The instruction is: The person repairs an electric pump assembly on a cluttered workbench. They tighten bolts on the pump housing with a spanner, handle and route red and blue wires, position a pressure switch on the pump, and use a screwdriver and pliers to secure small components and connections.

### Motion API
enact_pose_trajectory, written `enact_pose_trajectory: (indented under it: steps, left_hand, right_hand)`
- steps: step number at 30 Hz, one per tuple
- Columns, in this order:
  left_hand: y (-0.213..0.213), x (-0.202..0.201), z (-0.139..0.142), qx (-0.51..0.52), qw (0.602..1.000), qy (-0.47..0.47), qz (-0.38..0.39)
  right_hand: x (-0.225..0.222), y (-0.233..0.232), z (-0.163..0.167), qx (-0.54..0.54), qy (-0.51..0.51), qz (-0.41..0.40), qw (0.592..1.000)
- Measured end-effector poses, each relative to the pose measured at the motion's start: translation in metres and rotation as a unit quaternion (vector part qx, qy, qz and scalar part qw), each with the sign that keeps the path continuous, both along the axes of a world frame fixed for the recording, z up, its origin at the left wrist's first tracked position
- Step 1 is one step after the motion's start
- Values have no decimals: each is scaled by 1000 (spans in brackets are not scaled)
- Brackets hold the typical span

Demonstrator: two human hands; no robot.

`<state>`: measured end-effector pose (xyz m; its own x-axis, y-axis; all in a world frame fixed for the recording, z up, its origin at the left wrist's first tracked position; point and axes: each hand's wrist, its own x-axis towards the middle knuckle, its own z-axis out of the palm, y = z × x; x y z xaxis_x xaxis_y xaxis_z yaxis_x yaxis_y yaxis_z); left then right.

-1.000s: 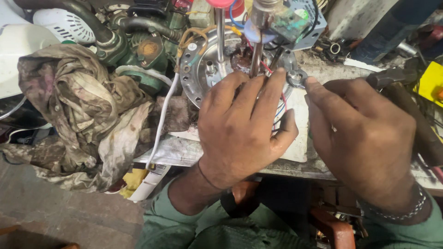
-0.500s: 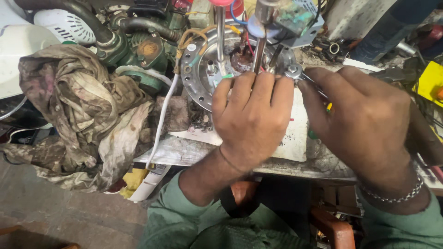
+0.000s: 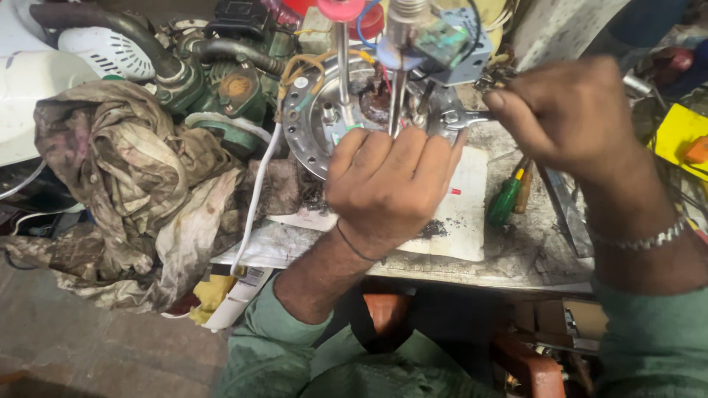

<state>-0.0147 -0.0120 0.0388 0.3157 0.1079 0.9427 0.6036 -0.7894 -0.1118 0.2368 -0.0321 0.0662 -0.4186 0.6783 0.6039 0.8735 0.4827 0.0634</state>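
A round silver metal plate (image 3: 310, 125) with holes, upright rods and wires stands on the workbench. My left hand (image 3: 387, 180) grips its near side, fingers curled over the middle parts. My right hand (image 3: 568, 110) is closed on the handle of a silver spanner (image 3: 459, 118), whose ring end sits on a nut at the plate's right edge. A small blue-grey box (image 3: 450, 40) with wires sits on top of the rods.
A dirty crumpled cloth (image 3: 133, 184) lies at the left. A green-handled screwdriver (image 3: 507, 200) and white paper (image 3: 461, 214) lie on the bench under my hands. Green pump-like machinery (image 3: 221, 81) stands behind. A yellow object (image 3: 678, 129) is at the right edge.
My right hand has swung up and to the right with the spanner, uncovering the green screwdriver. My left hand has slid a little up onto the plate.
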Motion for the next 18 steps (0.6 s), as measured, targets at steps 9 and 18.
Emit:
enact_pose_trajectory:
  steps: [9,18]
  left_hand:
    - [8,1,2,8,999,-9,-29]
    - [-3,2,-1,-38,999,-11,7]
  right_hand:
    - [11,73,-12,-110,268,97,952]
    - [22,47,-16,-72,89,106,988]
